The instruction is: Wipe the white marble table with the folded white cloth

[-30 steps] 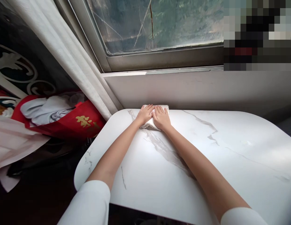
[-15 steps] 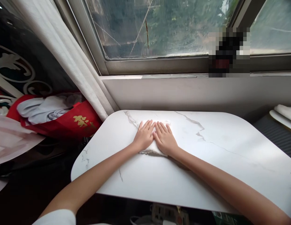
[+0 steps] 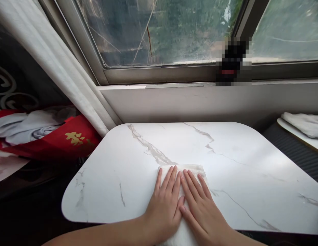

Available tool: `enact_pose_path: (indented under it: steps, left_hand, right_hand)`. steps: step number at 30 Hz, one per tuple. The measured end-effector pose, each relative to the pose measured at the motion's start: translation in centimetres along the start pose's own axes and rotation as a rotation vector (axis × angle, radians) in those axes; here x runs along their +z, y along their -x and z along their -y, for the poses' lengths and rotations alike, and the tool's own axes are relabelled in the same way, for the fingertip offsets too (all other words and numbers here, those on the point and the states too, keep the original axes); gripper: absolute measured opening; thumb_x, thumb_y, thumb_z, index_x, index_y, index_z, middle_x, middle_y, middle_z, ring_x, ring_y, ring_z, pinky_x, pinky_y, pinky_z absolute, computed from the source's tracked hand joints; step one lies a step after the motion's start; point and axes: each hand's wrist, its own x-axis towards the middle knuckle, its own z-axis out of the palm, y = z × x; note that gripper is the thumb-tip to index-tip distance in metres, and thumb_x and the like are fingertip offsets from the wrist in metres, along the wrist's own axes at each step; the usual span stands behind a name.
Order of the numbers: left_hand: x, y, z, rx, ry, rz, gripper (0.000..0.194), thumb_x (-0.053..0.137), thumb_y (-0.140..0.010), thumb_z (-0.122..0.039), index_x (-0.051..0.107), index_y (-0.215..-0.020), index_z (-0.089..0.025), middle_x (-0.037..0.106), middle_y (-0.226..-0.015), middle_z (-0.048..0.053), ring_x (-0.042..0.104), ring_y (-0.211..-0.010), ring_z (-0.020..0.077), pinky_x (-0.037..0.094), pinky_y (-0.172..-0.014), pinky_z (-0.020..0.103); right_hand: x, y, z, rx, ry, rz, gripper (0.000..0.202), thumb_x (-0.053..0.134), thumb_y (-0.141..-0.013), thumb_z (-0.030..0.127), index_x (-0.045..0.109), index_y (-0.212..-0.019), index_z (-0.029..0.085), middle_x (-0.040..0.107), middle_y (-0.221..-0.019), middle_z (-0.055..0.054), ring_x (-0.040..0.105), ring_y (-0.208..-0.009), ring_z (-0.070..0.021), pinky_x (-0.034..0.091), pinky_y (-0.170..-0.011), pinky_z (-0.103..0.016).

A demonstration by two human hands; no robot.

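Observation:
A white cloth (image 3: 181,168) lies flat on the white marbled table (image 3: 110,164), close to its front edge. Flat on the cloth's left part rests my left hand (image 3: 165,201), fingers stretched forward. My right hand (image 3: 202,203) lies beside it on the cloth's right part, its fingers also extended. The two thumbs meet or nearly meet in the middle. Both palms cover much of the cloth, whose near end runs out of view at the bottom.
Behind the table stand a low wall (image 3: 161,102) and a window (image 3: 159,34). A white curtain (image 3: 58,68) hangs at the left, beside a red bag (image 3: 79,136) of clothes. Another folded white cloth (image 3: 304,124) lies on a board at the right.
Both hands and the cloth have come back toward me, from the table's far part to its front edge. The view has shifted a little to the right.

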Motion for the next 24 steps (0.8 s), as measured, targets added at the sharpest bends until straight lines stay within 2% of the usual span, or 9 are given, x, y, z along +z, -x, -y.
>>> enact_pose_path:
  steps: [2, 5, 7, 10, 13, 17, 20, 24]
  left_hand:
    - [-0.1, -0.6, 0.2, 0.015, 0.008, 0.028, 0.059, 0.033, -0.095, -0.028, 0.013, -0.148, -0.012, 0.02, -0.151, 0.011, 0.015, -0.139, 0.0264, 0.014, -0.113, 0.052]
    - [0.1, -3.0, 1.3, 0.01, 0.042, 0.044, 0.055, 0.031, -0.096, -0.031, 0.021, -0.146, -0.011, 0.02, -0.151, 0.011, 0.014, -0.14, 0.024, 0.01, -0.115, 0.049]
    - [0.5, -5.5, 2.5, -0.035, 0.057, 0.04, 0.052, 0.029, -0.096, -0.032, 0.026, -0.144, -0.01, 0.023, -0.15, 0.011, 0.015, -0.14, 0.0222, 0.008, -0.115, 0.048]
    - [1.5, -10.1, 5.0, -0.124, 0.055, 0.037, 0.051, 0.029, -0.094, -0.027, 0.031, -0.142, -0.008, 0.027, -0.149, 0.012, 0.018, -0.139, 0.0208, 0.005, -0.115, 0.048]
    - [2.5, -14.9, 7.9, -0.167, 0.039, 0.027, 0.05, 0.028, -0.093, -0.024, 0.032, -0.141, -0.008, 0.03, -0.148, 0.01, 0.022, -0.138, 0.0188, 0.005, -0.114, 0.045]
    - [3.6, -19.8, 10.9, -0.207, 0.001, 0.007, 0.049, 0.027, -0.094, -0.025, 0.034, -0.14, -0.011, 0.033, -0.148, 0.009, 0.024, -0.137, 0.0171, 0.007, -0.114, 0.042]
    - [4.2, -22.3, 12.0, -0.233, -0.027, -0.027, 0.048, 0.027, -0.094, -0.025, 0.036, -0.139, -0.011, 0.034, -0.147, 0.008, 0.026, -0.137, 0.0172, 0.007, -0.114, 0.042]
    - [4.8, -24.5, 12.3, -0.241, -0.062, -0.032, 0.047, 0.026, -0.094, -0.024, 0.038, -0.138, -0.013, 0.037, -0.145, 0.008, 0.028, -0.136, 0.0171, 0.009, -0.114, 0.042]
  right_hand:
    - [-0.2, -0.2, -0.5, 0.065, -0.039, 0.023, 0.063, 0.028, -0.096, 0.039, -0.006, -0.147, 0.022, 0.006, -0.154, -0.002, 0.007, -0.141, -0.0231, 0.009, -0.116, -0.05]
    - [-0.7, -2.3, -2.0, 0.201, -0.112, 0.051, 0.056, 0.019, -0.098, 0.042, 0.001, -0.148, 0.022, 0.008, -0.154, 0.0, 0.008, -0.141, -0.0179, 0.011, -0.116, -0.045]
    - [-0.8, -4.8, -3.6, 0.25, -0.112, 0.026, 0.055, 0.014, -0.098, 0.043, 0.009, -0.148, 0.019, 0.013, -0.154, -0.001, 0.009, -0.141, -0.0156, 0.01, -0.116, -0.042]
    - [-0.7, -9.3, -6.6, 0.243, 0.002, -0.052, 0.058, 0.013, -0.097, 0.042, 0.022, -0.146, 0.013, 0.023, -0.152, -0.005, 0.013, -0.14, -0.0169, 0.009, -0.115, -0.042]
    - [-0.7, -13.9, -9.7, 0.251, 0.121, -0.092, 0.057, 0.013, -0.097, 0.035, 0.027, -0.144, 0.008, 0.028, -0.15, -0.008, 0.019, -0.139, -0.0189, 0.011, -0.114, -0.043]
    - [-1.1, -18.6, -13.4, 0.262, 0.183, -0.108, 0.055, 0.014, -0.095, 0.033, 0.031, -0.143, 0.009, 0.031, -0.148, -0.009, 0.024, -0.138, -0.0196, 0.015, -0.112, -0.042]
    - [-1.5, -20.6, -15.5, 0.258, 0.209, -0.121, 0.055, 0.014, -0.095, 0.03, 0.032, -0.142, 0.008, 0.032, -0.148, -0.009, 0.025, -0.137, -0.0197, 0.016, -0.111, -0.041]
    - [-1.8, -21.6, -17.3, 0.272, 0.242, -0.14, 0.054, 0.014, -0.095, 0.027, 0.033, -0.141, 0.007, 0.034, -0.147, -0.01, 0.027, -0.136, -0.0191, 0.018, -0.111, -0.039]
